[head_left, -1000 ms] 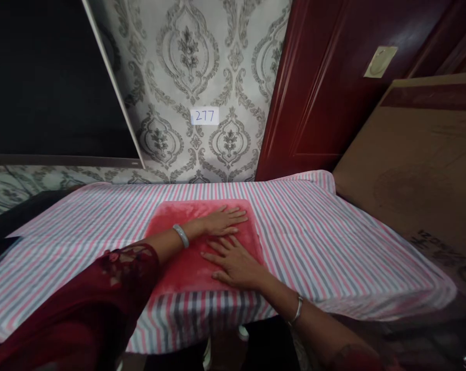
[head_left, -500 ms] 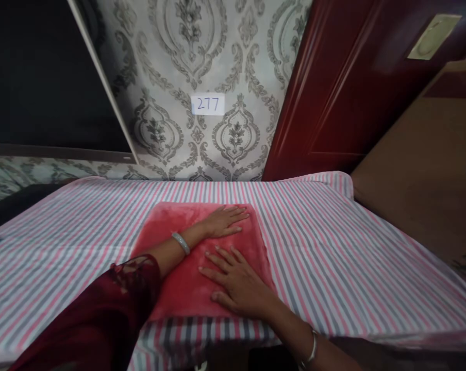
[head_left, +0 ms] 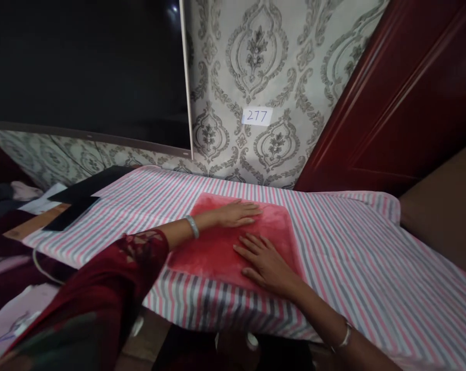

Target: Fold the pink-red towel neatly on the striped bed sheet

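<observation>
A square red plush pad (head_left: pixel 213 252) lies flat on a striped tablecloth (head_left: pixel 345 242). My left hand (head_left: pixel 236 214) rests palm down on the pad's far half, fingers stretched to the right. Nearer to me, my right hand (head_left: pixel 269 265) is spread flat on the right part of the pad, its fingers pointing up and to the left. Both hands touch the plush surface, and neither grips anything. The forearms and hands cover part of the pad.
A large dark television screen (head_left: pixel 86 67) is at the back left. A paper label reading 277 (head_left: pixel 257 116) is on the patterned wall. At right stands a dark red door panel (head_left: pixel 387 113). A dark flat object (head_left: pixel 70 213) lies at the table's left end.
The view has swung to the left, showing more of the table's left end. My left hand has slid left across the pad, away from its far right corner. My right hand stays on the pad.
</observation>
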A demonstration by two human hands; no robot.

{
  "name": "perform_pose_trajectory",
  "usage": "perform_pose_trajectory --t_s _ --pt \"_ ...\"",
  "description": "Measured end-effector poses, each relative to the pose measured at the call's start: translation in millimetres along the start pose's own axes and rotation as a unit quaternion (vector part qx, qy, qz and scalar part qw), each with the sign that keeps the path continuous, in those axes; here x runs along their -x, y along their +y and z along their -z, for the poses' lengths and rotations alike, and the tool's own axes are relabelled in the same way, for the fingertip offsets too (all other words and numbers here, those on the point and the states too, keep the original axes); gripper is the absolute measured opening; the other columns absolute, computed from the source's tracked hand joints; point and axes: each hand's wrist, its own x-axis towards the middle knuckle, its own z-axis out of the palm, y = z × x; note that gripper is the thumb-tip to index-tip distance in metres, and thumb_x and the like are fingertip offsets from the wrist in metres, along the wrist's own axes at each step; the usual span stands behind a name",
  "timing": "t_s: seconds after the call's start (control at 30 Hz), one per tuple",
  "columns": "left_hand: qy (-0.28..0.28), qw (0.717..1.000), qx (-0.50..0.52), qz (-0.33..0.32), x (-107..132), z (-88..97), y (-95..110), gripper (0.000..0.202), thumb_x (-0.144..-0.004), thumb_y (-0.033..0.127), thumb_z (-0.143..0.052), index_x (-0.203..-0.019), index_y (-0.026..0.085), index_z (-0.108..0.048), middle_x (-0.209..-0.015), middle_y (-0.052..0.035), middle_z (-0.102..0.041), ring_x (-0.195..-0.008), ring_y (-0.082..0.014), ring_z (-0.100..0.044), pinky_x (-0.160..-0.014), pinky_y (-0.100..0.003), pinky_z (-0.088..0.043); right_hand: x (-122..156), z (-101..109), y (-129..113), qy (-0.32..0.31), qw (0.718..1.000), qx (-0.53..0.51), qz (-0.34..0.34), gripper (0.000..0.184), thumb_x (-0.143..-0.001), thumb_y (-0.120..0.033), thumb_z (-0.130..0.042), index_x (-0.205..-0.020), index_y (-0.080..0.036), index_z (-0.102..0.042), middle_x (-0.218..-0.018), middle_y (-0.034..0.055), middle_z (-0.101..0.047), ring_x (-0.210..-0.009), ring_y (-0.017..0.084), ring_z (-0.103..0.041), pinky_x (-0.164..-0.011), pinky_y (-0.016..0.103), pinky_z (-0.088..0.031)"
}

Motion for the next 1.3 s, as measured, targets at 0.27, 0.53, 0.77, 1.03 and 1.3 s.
perform_pose_trajectory --t_s 0.27,0.53,0.77,1.03,1.3 --pt "0.002 0.994 -0.062 0.087 64.4 10.5 -62.5 0.057 -0.103 0.053 -0.03 -0.157 0.033 -0.031 -0.165 -0.0041 -0.028 -0.153 -0.0266 -0.019 -0.121 -0.053 -0.008 -80.0 -5.4 -36.6 -0.042 0.983 -0.033 0.174 0.057 -0.103 -0.053 -0.042 -0.155 -0.029 -0.036 -0.165 0.0068 -0.025 -0.152 0.025 -0.021 -0.124 0.051 -0.014" --pt "0.059 0.992 -0.058 0.091 63.6 -25.6 -96.4 0.062 -0.1 0.057 -0.038 -0.156 0.031 -0.034 -0.165 -0.0076 -0.027 -0.151 -0.0319 -0.024 -0.121 -0.055 -0.012 -81.4 -24.4 -29.3 -0.07 0.981 -0.077 0.165 0.059 -0.104 -0.055 -0.038 -0.157 -0.032 -0.029 -0.168 0.0039 -0.012 -0.155 0.02 -0.009 -0.125 0.048 -0.003" --pt "0.085 0.992 -0.026 0.093 65.9 -29.0 -95.6 0.058 -0.099 0.052 -0.043 -0.152 0.03 -0.042 -0.162 -0.0073 -0.033 -0.15 -0.0309 -0.027 -0.121 -0.053 -0.012 -85.3 -23.3 -28.7 -0.06 0.982 -0.077 0.16 0.057 -0.104 -0.053 -0.041 -0.156 -0.032 -0.032 -0.167 0.0024 -0.02 -0.154 0.018 -0.011 -0.125 0.045 -0.004" --pt "0.152 0.97 -0.05 0.182 79.1 -1.7 -65.0 0.059 -0.093 0.046 -0.048 -0.145 0.017 -0.05 -0.159 -0.0154 -0.038 -0.149 -0.0352 -0.027 -0.121 -0.055 -0.014 -55.3 -4.4 -33.9 0.084 0.991 -0.041 0.095 0.043 -0.103 -0.042 -0.045 -0.142 -0.025 -0.054 -0.155 0.0056 -0.044 -0.145 0.023 -0.035 -0.122 0.045 -0.021" --pt "0.316 0.805 0.185 0.467 164.7 -24.9 -22.2 0.052 -0.084 0.054 -0.056 -0.119 0.017 -0.062 -0.106 -0.01 -0.07 -0.101 -0.0293 -0.067 -0.089 -0.039 -0.054 80.8 -1.0 41.1 0.371 0.846 -0.145 -0.355 0.043 -0.095 -0.049 -0.039 -0.108 -0.015 -0.063 -0.099 0.0128 -0.069 -0.084 0.024 -0.064 -0.077 0.036 -0.05"
